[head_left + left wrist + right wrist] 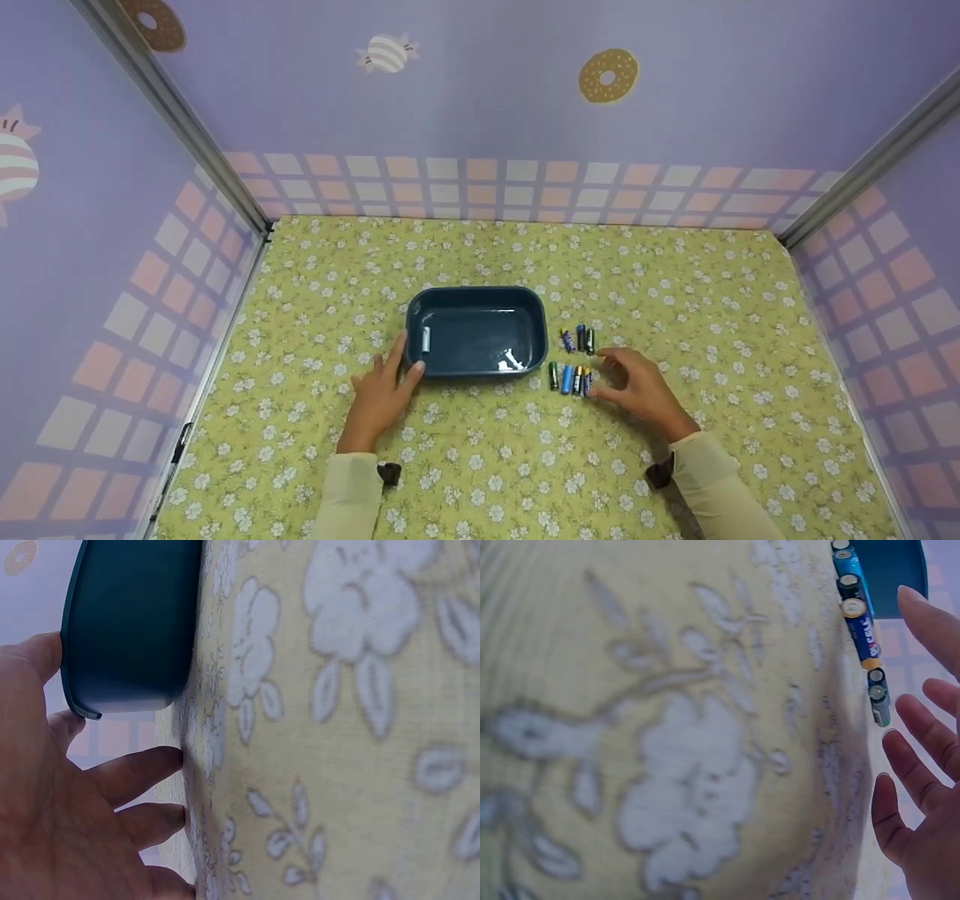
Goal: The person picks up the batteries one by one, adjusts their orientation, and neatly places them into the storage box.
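Batteries (567, 379) are lying on the flowered cloth (495, 442) just right of a dark teal bin (469, 337): three in a loose far group, four in a nearer row. One pale battery (426, 340) is lying inside the bin, near its left end.

Risk, judged: the loose ones are sitting close together, so a fingertip or thumb coming in wide could be knocking a neighbour and setting it rolling. The pale battery could be rolling along the smooth bin floor if uneven pressure at the rim were tipping the bin. A hard push from the left could be sliding the bin into the batteries.

Left hand (381, 395): fingers are spreading, holding nothing up; the thumb is touching the rim at the near left corner, the index finger is lying along the left side, and other fingertips are resting on the cloth.

Right hand (641, 386): thumb and fingers are standing well apart beside the batteries, pinching nothing; whether the thumb is brushing the end battery, cannot tell.
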Demonstrator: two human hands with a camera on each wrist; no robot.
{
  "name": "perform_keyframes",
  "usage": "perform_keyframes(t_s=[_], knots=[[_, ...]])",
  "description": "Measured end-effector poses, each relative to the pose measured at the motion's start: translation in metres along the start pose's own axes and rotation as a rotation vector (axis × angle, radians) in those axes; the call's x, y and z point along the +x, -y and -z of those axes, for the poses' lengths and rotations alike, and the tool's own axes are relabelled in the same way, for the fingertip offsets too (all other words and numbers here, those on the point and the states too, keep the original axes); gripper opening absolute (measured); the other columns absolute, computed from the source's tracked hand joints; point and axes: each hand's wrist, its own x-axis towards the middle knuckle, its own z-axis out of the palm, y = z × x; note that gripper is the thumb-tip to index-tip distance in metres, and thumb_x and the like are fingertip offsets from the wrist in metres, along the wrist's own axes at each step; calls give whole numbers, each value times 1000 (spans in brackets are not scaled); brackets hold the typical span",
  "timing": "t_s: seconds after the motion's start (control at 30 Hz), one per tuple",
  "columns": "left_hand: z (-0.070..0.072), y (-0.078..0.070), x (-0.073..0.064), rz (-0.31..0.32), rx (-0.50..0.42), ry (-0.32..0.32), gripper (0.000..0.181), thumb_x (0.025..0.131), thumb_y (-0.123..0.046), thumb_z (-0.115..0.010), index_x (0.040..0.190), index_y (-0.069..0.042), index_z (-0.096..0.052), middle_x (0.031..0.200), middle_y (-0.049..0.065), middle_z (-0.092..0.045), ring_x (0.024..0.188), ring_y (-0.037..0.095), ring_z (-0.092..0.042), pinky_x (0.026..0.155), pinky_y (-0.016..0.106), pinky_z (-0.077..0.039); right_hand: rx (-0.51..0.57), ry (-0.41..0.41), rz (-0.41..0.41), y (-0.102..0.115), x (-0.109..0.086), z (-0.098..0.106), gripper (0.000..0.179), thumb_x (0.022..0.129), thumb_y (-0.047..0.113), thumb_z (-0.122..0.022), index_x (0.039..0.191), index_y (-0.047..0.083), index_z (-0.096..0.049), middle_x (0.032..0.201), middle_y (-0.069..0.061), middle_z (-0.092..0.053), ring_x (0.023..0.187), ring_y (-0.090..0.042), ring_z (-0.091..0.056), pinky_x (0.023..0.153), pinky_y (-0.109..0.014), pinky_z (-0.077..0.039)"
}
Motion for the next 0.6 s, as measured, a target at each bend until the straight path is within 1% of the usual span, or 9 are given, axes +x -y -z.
perform_keyframes(t_s=[0.1,0.2,0.37,0.6], knots=[[0,-1,0,5,7,2,86,93,-84,-33,163,-46,-2,167,17,-28,155,46,-16,114,80,9,19,25,-24,0,-1,-2,74,77,42,-89,140,16,-61,116,-3,-67,106,-20,-64,91,-48,-53],[1,-2,-1,5,6,2,85,94,-83,-34,164,-45,-3,167,17,-28,155,46,-16,113,80,9,27,47,-40,-1,0,-4,76,76,42,-90,141,18,-60,117,-2,-67,107,-19,-63,92,-48,-53],[2,-4,-3,9,-7,3,84,95,-80,-35,164,-45,-4,167,17,-26,156,45,-15,114,79,10,1,81,-48,-2,3,-5,77,75,47,-90,141,22,-61,115,3,-65,106,-18,-61,92,-48,-52],[1,-3,-2,16,-9,0,83,95,-81,-35,163,-46,-3,167,19,-25,155,46,-15,115,78,11,-36,103,-49,-5,4,-8,78,74,53,-88,141,23,-62,117,3,-65,108,-18,-60,96,-50,-51]])
